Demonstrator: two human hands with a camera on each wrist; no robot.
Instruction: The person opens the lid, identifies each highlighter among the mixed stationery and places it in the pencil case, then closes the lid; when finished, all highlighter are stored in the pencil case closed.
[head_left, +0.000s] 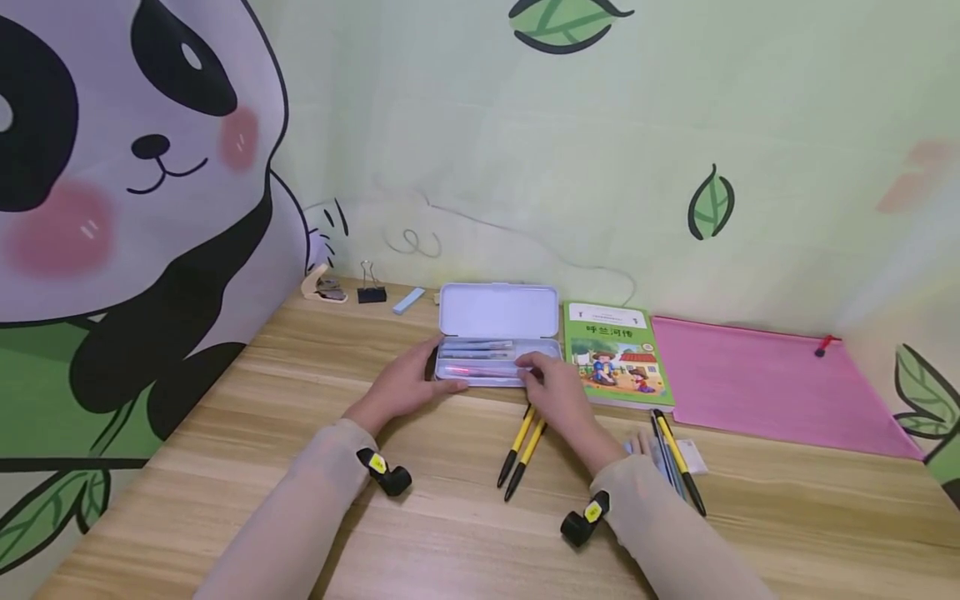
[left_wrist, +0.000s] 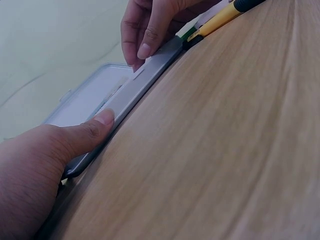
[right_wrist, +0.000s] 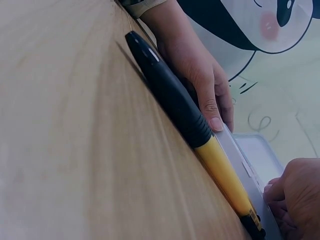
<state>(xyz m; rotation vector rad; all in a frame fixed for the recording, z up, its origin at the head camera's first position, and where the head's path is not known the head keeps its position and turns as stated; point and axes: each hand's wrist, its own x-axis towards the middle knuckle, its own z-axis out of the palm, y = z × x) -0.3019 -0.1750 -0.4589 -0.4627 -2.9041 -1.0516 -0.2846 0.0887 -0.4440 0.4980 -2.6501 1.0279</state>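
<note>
- Pencil case in front of me on the counter, near the wall, its lid standing raised at the back.
- My left hand holds the case by its left end – thumb along the front edge, the other fingers round the side, mostly hidden.
- My right hand is at the other end, thumb and fingers bent down over the compartments; whether they pinch anything there, I cannot tell.
- Inside, several slim pens lie lengthwise in the back part, and a pinkish-red pen lies in the front part.
- Outside, two yellow pens with black ends lie side by side on the counter, just in front of the case.
- Farther right, past my right wrist, another yellow pen lies in a small bunch with darker ones, near the green book.
- As I judge it, the work is partway along: the case is opened and partly filled, with pens both in it and out of it.
- What seems left – the pens lying loose on the counter are not in the case, and the lid is not down.
</note>
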